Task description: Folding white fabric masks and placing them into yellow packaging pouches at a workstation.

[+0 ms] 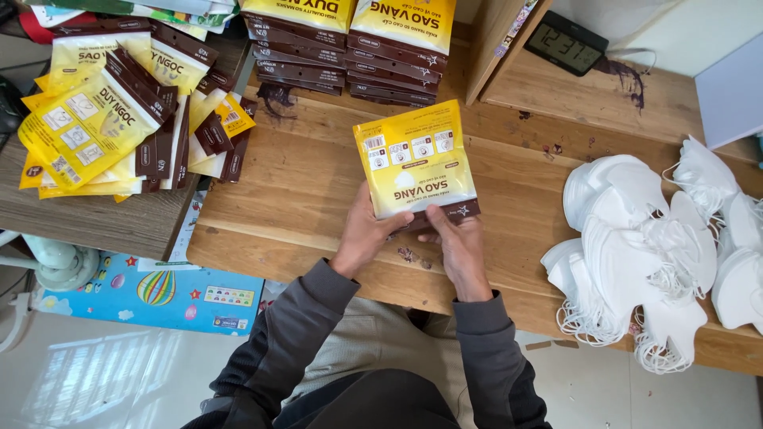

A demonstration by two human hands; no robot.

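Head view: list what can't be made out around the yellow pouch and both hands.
- Yellow pouch: contents hidden by its opaque front.
- Left hand and right hand: fingers behind the pouch are hidden.
- White masks: pile cut off by the right edge.

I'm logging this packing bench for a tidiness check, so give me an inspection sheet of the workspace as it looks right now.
Surface: wooden table, worn, with dark stains near its back edge.
Job's things: yellow pouch with a brown strip, held upright above the table by both hands.
Clutter: loose heap of yellow pouches at the left; two neat pouch stacks at the back; pile of white masks with ear loops at the right.
Grips: left hand and right hand pinch the pouch's lower edge.
Cables: nothing seen.
Surroundings: digital clock on a raised shelf; colourful mat on the floor; white fan base.
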